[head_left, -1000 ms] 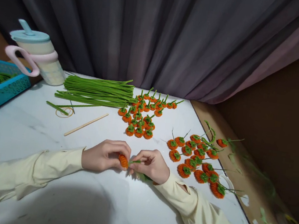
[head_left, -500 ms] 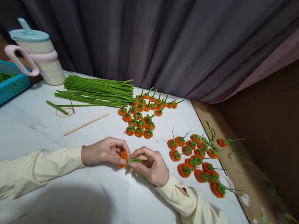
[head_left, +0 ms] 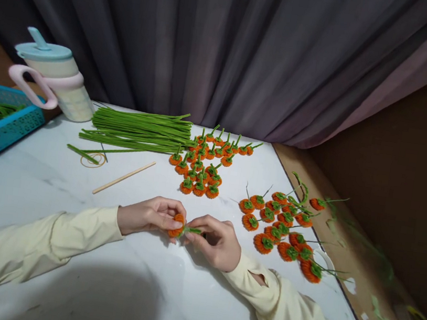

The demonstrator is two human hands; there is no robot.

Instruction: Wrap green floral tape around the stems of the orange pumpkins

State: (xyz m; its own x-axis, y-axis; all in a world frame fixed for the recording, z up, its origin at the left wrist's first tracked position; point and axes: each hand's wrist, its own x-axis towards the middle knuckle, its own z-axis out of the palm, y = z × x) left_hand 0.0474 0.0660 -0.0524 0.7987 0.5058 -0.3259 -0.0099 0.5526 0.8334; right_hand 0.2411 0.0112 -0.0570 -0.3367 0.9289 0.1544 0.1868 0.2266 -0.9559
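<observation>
Between the thumb and fingers of my left hand [head_left: 153,217] is a small ribbed pumpkin [head_left: 176,226] made of orange pipe cleaner, turned on its side with its green top facing right. A short green pipe-cleaner stem [head_left: 192,230] sticks out of that top. My right hand [head_left: 215,239] is closed at the stem's base, thumb and forefinger pinching the green part; its other fingers are curled and partly hidden. Both hands are just above the white tabletop [head_left: 129,275].
Finished-looking pumpkins with short stems [head_left: 199,185] stand behind my hands; others with thin wires [head_left: 263,243] lie to the right. Green pipe cleaners [head_left: 142,128], a wooden stick [head_left: 123,177], a rubber band [head_left: 93,160], a tumbler [head_left: 65,86] and a blue basket [head_left: 1,143] occupy the left.
The pumpkin has turned slightly in my left hand, showing more of its orange side. My right-hand fingers have shifted a little at the stem.
</observation>
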